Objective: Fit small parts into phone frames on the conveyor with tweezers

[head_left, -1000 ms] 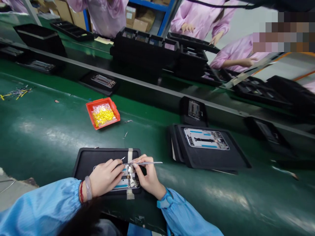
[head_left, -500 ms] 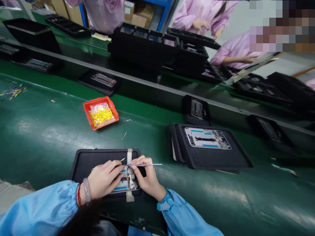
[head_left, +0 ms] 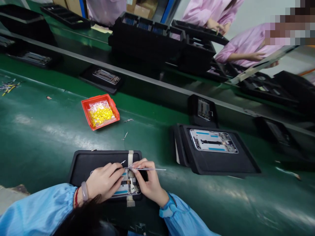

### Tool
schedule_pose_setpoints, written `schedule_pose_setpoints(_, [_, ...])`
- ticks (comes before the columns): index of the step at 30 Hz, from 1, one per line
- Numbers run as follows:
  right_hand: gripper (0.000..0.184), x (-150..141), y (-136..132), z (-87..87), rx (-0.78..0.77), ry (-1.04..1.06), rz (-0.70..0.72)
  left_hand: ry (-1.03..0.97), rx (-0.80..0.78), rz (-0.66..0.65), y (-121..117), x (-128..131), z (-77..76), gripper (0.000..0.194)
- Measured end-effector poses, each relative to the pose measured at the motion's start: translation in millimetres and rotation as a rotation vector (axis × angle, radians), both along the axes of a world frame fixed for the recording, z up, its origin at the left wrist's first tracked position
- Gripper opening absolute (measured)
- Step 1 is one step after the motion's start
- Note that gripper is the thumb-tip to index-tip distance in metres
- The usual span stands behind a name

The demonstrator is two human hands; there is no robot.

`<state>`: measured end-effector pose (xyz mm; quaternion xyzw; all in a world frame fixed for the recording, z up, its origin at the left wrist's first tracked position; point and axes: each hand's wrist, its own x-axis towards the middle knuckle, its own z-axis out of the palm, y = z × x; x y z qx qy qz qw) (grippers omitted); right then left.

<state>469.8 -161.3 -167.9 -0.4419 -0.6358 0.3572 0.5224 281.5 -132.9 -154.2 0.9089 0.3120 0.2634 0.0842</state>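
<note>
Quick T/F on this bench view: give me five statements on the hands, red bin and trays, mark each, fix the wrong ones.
1. The right hand holds a thin metal tool. True.
2. The red bin holds yellow pieces. True.
3. The left hand reaches into the red bin. False: it lies over the phone frame.
4. Pale tape lies across the edge of the near black tray. True.
5. The red bin stands right of the stacked trays. False: it stands left of them.

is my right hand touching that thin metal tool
Touching. The head view shows the right hand with the thin metal tool pinched between thumb and fingers, one end sticking out to the right.
</note>
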Motion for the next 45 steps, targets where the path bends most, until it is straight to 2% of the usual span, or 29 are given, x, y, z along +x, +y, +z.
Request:
schedule_pose_setpoints(11, [0.007, 0.2, -2.1, 1.7, -0.059, 0.023, -0.006, 0.002, 0.008, 0.004, -0.8, 1.9, 0.6, 0.033])
schedule_pose_setpoints(25, [0.017, 3.2, -4.9, 3.5, -0.029, -0.138, 0.05, 0.049, -0.023, 0.004, -2.8, 1.0, 2.5, 0.033])
schedule_pose_setpoints(45, [0.016, 0.1, 0.5, 2.3, 0.024, -0.142, 0.058, 0.048, 0.021, -0.019, -0.4, -2.4, -2.1, 0.031])
